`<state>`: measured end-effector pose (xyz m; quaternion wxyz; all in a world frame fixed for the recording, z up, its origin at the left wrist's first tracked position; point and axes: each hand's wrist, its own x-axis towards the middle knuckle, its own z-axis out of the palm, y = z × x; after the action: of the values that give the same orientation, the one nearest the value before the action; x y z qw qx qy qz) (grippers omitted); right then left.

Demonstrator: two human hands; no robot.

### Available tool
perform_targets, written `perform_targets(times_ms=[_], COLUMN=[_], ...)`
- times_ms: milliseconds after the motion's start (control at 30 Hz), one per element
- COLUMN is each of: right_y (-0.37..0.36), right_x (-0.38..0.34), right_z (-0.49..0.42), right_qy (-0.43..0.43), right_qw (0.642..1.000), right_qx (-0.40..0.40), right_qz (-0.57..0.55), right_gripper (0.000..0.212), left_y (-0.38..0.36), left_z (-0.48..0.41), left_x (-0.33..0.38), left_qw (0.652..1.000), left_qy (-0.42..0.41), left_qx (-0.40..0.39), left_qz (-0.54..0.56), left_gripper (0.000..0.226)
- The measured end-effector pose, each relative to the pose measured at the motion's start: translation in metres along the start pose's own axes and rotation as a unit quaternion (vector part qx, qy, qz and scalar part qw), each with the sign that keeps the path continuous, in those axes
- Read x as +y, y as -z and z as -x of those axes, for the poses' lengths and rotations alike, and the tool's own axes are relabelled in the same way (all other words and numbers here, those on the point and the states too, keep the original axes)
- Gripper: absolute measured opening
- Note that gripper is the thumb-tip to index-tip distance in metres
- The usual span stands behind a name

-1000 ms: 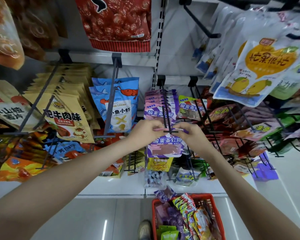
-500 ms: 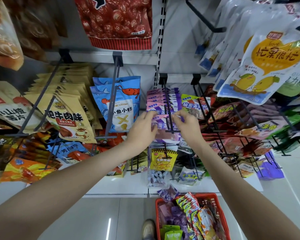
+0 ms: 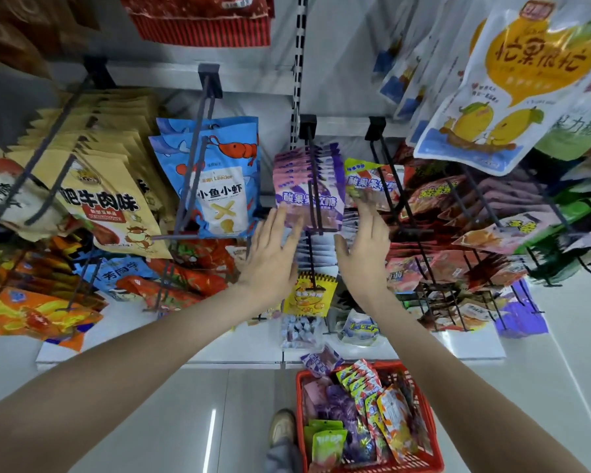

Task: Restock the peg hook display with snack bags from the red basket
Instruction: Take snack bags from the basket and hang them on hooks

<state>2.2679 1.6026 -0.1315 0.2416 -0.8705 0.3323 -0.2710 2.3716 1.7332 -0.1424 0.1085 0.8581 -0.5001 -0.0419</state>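
A row of purple snack bags (image 3: 307, 186) hangs on a black peg hook (image 3: 313, 186) in the middle of the display. My left hand (image 3: 273, 254) is flat with straight fingers at the left edge of the front purple bag. My right hand (image 3: 365, 247) is flat with straight fingers at its right edge, blurred at the fingertips. Neither hand holds anything. The red basket (image 3: 434, 445) stands on the floor below, with several purple, green and orange-white snack bags in it.
Blue shrimp bags (image 3: 215, 186) and yellow beef-flavour bags (image 3: 99, 196) hang left of the purple row. Red and orange packs (image 3: 434, 199) fill hooks on the right, and mango bags (image 3: 512, 80) hang overhead. A white shelf ledge (image 3: 468, 346) runs below. A shoe (image 3: 282, 426) is beside the basket.
Both hands pinched a purple bag at the hook's tip, slid it back along the hook, then let go. The fingers are now straight on either side of the row.
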Motion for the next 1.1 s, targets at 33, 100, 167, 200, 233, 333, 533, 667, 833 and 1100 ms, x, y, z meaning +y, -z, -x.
perform_targets(times_ms=[33, 100, 167, 200, 233, 333, 533, 667, 833, 1100], right_y=[0.004, 0.012, 0.019, 0.022, 0.024, 0.017, -0.032, -0.099, -0.215, -0.304], right_x=[0.011, 0.039, 0.069, 0.086, 0.104, 0.165, 0.299, 0.375, 0.457, 0.535], right_z=[0.016, 0.050, 0.085, 0.103, 0.121, 0.178, 0.277, 0.316, 0.345, 0.378], right_qy=[0.003, 0.013, 0.009, -0.002, -0.010, -0.043, -0.152, -0.171, -0.115, -0.039], right_qw=[1.000, 0.998, 0.995, 0.994, 0.992, 0.978, 0.928, 0.920, 0.923, 0.903], right_qx=[-0.018, -0.060, -0.094, -0.110, -0.125, -0.200, -0.332, -0.340, -0.335, -0.347], right_qz=[0.003, 0.014, 0.023, 0.024, 0.025, 0.036, 0.079, 0.090, 0.148, 0.251], right_gripper=[0.054, 0.048, 0.043, 0.042, 0.041, 0.039, 0.040, 0.051, 0.074, 0.072], left_y=[-0.005, -0.020, -0.041, -0.055, -0.071, -0.135, -0.289, -0.403, -0.535, -0.607], left_z=[0.009, 0.030, 0.054, 0.066, 0.078, 0.116, 0.165, 0.161, 0.134, 0.110], left_x=[0.006, 0.020, 0.036, 0.046, 0.056, 0.089, 0.126, 0.111, 0.072, 0.028], left_qw=[1.000, 0.999, 0.999, 0.999, 0.998, 0.993, 0.976, 0.968, 0.952, 0.962], left_qy=[0.005, 0.011, 0.012, 0.012, 0.013, 0.034, 0.052, 0.011, 0.003, -0.055], left_qx=[-0.004, -0.014, -0.027, -0.034, -0.041, -0.094, -0.192, -0.251, -0.292, -0.181], left_qz=[0.016, 0.041, 0.039, 0.038, 0.041, 0.066, 0.084, 0.014, -0.092, -0.195], left_gripper=[0.077, 0.073, 0.067, 0.064, 0.062, 0.061, 0.054, 0.063, 0.067, 0.045])
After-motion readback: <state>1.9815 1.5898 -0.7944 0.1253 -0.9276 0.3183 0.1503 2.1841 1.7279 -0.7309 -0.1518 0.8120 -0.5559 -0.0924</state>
